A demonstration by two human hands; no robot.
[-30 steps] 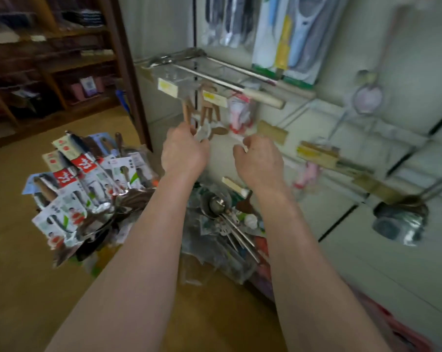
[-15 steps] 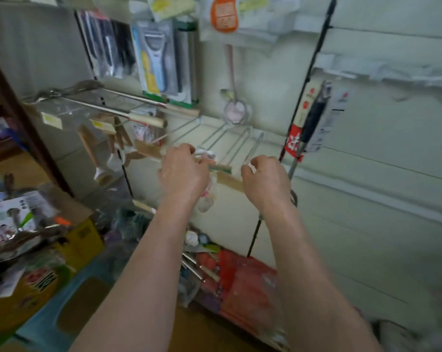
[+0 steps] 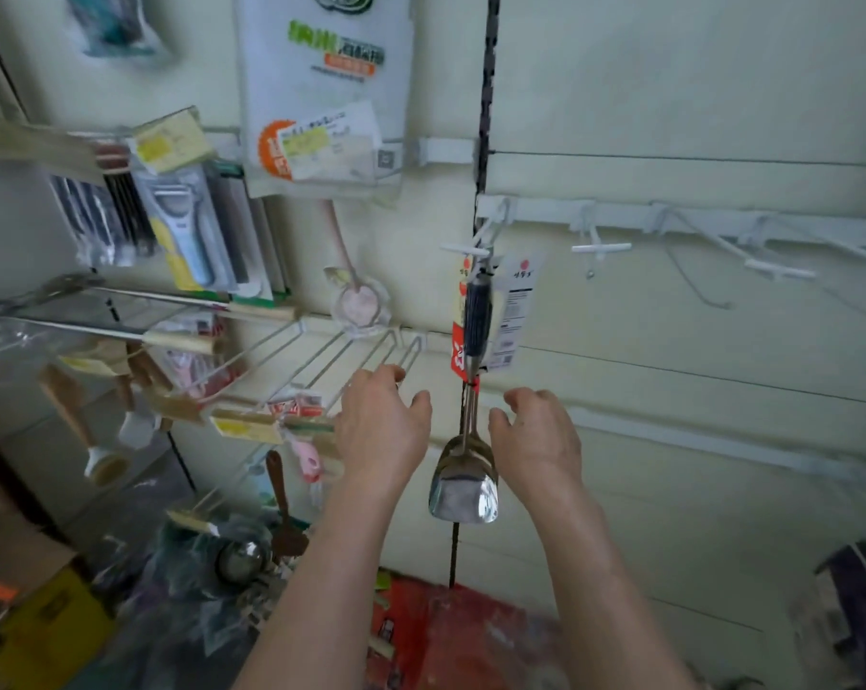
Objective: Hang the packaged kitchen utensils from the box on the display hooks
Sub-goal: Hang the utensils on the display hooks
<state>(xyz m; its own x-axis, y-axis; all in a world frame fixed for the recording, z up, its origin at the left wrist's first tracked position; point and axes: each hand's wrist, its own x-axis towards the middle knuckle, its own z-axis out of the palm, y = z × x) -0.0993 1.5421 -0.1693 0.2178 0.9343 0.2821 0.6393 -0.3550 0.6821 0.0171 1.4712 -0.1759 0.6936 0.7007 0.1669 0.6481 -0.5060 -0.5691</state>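
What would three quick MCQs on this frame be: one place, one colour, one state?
1. Where is the steel spatula?
A. Hanging on a white hook, between the left hand and the right hand
B. Lying in the box
C. Held in the left hand

2. What colour is the spatula's grip?
A. Pink
B. Dark
C. Yellow

3. What are the hands doing?
A. Both gripping the spatula
B. Right one pinching the tag
C. Both open, off the spatula

Key: 1 A, it dangles from the hook with a hand on each side; 2 B, the grip reads dark blue-black; 3 C, the fingers are relaxed and gaps show on both sides of the shaft.
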